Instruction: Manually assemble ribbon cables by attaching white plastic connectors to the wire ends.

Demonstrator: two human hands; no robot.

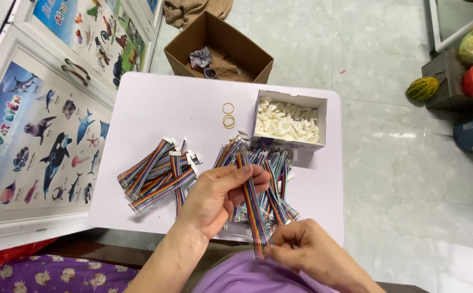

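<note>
L hand [220, 195] + R hand [307, 252] pinch opposite ends of flat rainbow ribbon cable [253, 209] over white table [155, 103] | plugged cables piled left [158, 173] | loose heap [272, 168] left | white connector box [291, 119] still well-filled
</note>
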